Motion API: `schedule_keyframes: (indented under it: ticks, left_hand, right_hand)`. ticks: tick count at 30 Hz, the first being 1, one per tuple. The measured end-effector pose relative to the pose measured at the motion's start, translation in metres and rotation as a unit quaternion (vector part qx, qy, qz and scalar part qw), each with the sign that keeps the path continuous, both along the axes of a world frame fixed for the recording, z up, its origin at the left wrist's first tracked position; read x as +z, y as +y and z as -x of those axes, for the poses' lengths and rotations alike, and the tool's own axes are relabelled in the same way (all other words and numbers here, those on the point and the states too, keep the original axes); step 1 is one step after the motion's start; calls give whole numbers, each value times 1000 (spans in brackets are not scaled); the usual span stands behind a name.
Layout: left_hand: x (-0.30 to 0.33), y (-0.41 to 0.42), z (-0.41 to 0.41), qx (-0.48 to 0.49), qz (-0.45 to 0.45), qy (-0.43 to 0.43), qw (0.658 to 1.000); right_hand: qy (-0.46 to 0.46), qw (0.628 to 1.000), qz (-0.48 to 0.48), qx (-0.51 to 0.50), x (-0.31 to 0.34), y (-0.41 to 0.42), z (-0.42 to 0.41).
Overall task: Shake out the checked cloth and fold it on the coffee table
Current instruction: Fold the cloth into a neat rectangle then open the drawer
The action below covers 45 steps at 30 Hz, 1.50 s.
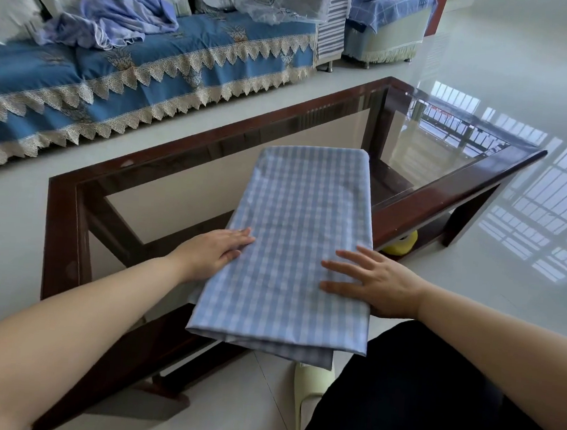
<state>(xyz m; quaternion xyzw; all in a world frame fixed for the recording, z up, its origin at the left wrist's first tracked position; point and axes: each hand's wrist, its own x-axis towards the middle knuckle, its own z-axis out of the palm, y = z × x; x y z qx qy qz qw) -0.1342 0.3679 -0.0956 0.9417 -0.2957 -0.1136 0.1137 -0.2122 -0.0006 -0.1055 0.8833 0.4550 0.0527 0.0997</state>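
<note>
Checked cloth [302, 236] lies folded on table [422, 205], near edge overhanging. Left hand [213, 253] & right hand [376, 283] rest flat on it, fingers straight, prob. smoothing/pinning layers before next fold.

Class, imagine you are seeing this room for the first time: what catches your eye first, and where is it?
First, the blue checked cloth, folded into a long rectangle on the glass-topped coffee table, its near end overhanging the edge. The left hand and right hand lie flat on it, one at each side. Behind, a crumpled lilac sheet sits on the blue sofa.
</note>
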Motion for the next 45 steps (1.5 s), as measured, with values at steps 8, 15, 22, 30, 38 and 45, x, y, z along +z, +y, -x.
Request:
schedule_keyframes:
  ticks: [8, 15, 22, 30, 38, 45]
  left_hand:
    - [19, -15, 24, -26, -119, 50, 991]
    - [20, -36, 91, -152, -242, 26, 958]
    - [-12, -67, 113, -190, -135, -236, 943]
    - [-1, -93, 117, -116, -129, -202, 964]
    - [-25, -105, 144, -49, 52, -343, 937]
    - [-40, -110, 217, 286, 197, 129, 929]
  right_hand:
    - [56, 994, -9, -89, -4, 2, 3]
    - [105, 970, -45, -214, -14, 15, 9]
    - [117, 963, -56, -235, -9, 14, 15]
    - [112, 966, -14, -231, -3, 18, 32]
    - [161, 961, 25, -223, 5, 29, 70]
    - [19, 969, -89, -229, -3, 56, 102]
